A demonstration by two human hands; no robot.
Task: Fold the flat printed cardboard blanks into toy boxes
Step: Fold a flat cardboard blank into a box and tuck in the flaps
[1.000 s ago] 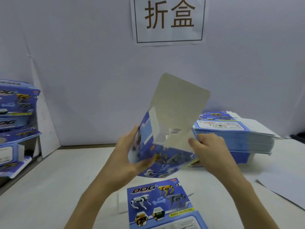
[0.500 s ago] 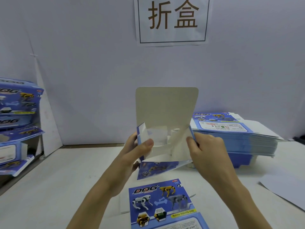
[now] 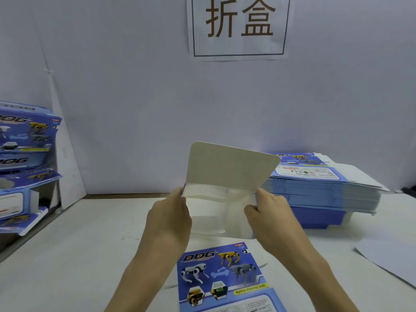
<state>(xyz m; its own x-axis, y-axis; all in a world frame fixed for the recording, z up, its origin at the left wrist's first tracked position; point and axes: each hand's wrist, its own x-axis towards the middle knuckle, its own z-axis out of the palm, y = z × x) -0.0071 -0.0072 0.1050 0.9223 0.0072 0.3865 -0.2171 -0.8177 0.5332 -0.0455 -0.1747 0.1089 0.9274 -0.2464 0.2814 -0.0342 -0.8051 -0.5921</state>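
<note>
I hold a partly folded cardboard box (image 3: 227, 172) above the table, its plain grey-white inside facing me and a rounded flap standing up at the top. My left hand (image 3: 170, 218) grips its left edge. My right hand (image 3: 269, 212) pinches its right edge, thumb on the inner face. Below, near the front edge, a flat printed blank (image 3: 221, 278) lies on the table, blue with toy dogs and the word DOG.
A tall stack of flat blanks (image 3: 319, 188) sits at the right on a blue base. Folded boxes (image 3: 24, 154) are piled at the far left. A white sheet (image 3: 391, 260) lies at the right edge. A paper sign (image 3: 238, 25) hangs on the wall.
The box turned from tilted with its printed side showing to square-on with its inside facing me. Both hands shifted to its side edges and spread it wider.
</note>
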